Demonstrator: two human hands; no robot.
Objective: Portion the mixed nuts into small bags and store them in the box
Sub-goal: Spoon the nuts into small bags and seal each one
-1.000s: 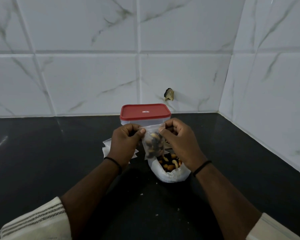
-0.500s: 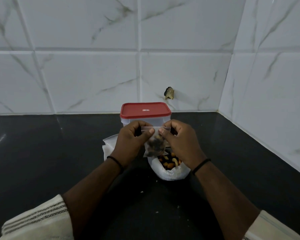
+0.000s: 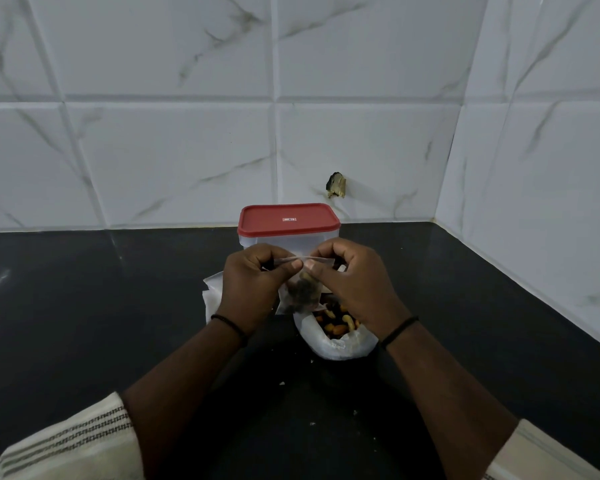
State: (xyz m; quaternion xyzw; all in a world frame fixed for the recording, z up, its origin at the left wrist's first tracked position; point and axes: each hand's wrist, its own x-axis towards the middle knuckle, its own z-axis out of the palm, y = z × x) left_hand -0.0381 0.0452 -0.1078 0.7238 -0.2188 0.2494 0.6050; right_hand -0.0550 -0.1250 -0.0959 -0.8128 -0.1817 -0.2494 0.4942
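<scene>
Sealing a filled small bag [image 3: 300,292]: left hand [image 3: 253,289] and right hand [image 3: 354,285] pinch its top, just before the lidded box [image 3: 289,225]. Next, probably, opening the box.

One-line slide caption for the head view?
Both hands pinch a small nut-filled bag shut before the red-lidded box.

White marble-veined wall tiles [image 3: 187,150] meet a black countertop [image 3: 66,306].

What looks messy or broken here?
Small pale crumbs lie scattered on the black counter near the person's arms, likely spilled nut bits. The wall tile has a chipped, dark hole behind the box.
</scene>
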